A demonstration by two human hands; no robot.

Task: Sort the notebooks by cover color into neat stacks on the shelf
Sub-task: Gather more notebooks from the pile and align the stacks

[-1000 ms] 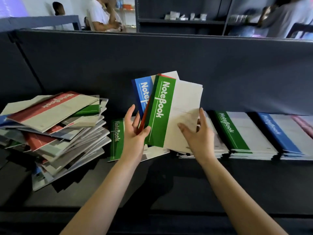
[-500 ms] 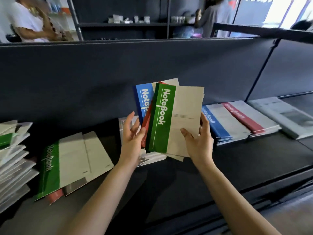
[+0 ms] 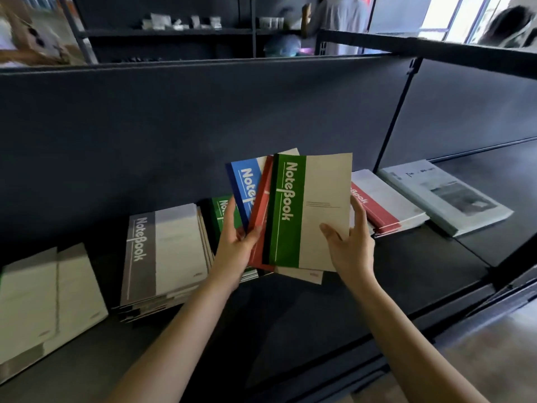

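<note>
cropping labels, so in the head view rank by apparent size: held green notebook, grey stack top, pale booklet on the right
1. green notebook and grey stack top: alike, green nearer, unranked
2. pale booklet

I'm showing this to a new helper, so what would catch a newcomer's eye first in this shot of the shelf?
The fan of notebooks held up mid-frame: green in front, red and blue behind, gripped by the left hand and pinched at its right edge by the right hand. Behind it on the shelf lie a grey stack to the left and a red stack to the right.
</note>
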